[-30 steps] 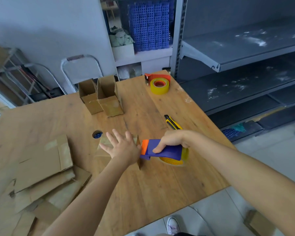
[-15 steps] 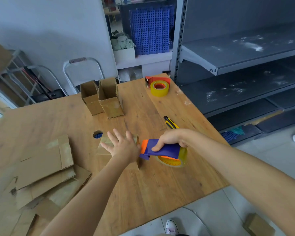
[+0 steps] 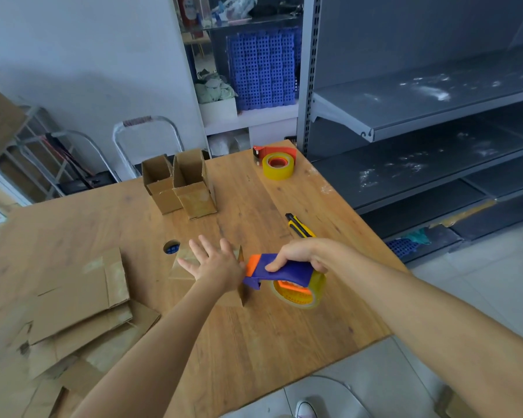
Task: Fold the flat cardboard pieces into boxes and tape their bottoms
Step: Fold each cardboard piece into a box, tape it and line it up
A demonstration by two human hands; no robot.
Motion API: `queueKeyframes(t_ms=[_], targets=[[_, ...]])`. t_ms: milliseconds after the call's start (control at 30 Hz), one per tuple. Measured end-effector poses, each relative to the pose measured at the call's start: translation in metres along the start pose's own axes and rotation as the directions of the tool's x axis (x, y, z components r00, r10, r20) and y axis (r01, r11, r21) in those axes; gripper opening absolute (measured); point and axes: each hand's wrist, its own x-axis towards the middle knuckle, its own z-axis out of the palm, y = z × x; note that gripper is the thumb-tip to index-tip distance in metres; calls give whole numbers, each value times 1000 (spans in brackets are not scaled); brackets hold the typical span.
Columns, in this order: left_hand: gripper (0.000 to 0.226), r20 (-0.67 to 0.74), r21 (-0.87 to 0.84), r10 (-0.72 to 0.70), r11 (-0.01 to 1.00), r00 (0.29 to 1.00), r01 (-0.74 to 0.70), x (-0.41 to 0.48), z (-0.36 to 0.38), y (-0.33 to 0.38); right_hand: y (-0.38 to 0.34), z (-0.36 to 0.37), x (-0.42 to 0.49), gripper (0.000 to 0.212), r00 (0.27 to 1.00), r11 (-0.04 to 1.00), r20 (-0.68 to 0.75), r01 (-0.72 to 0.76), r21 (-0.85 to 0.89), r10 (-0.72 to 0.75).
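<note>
Left hand [image 3: 215,262]: grip open, fingers spread, pressed flat on the box [image 3: 180,268] on the surface [image 3: 254,342]. Right hand [image 3: 302,251]: grip curled round the tape dispenser [image 3: 287,272], whose nose met the box's right side. Flat cardboard [image 3: 73,300] lay left of the box.

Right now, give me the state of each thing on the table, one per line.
Folded box, lying down, held.
Left hand, flat, pressing that box.
Right hand, gripping the blue tape dispenser.
Two far boxes, upright, tops open.
Flat cardboard pile, unfolded.
Utility knife, lying untouched.
Second tape dispenser, idle.

No legible text or labels anywhere.
</note>
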Motion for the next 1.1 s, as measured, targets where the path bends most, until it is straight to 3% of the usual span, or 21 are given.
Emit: queueKeyframes(t_ms=[167, 300, 600, 733, 900, 1000, 1100], targets=[[65, -3, 12, 69, 998, 998, -69, -4, -1, -6, 31, 0, 4, 18, 996, 998, -64, 59, -27, -61], [53, 37, -19, 74, 997, 997, -73, -1, -4, -1, 28, -9, 2, 26, 964, 984, -199, 177, 2, -173], [28, -278, 90, 87, 994, 956, -65, -8, 30, 13, 57, 22, 12, 37, 879, 904, -352, 396, 164, -321], [41, -279, 92, 96, 993, 956, -73, -6, 31, 15, 70, 25, 16, 38, 880, 877, -328, 426, 223, -344], [53, -224, -50, 100, 992, 970, -113, -11, 20, 12, 82, 16, 18, 40, 917, 806, -274, 388, 448, -289], [61, -216, -263, 136, 946, 967, -192, -11, 6, 0, 89, 13, 22, 43, 968, 707, -187, 249, 662, -166], [67, -295, -292, 124, 933, 947, -213, -14, 0, -19, 94, 15, 26, 41, 993, 610, -61, 109, 785, -99]])
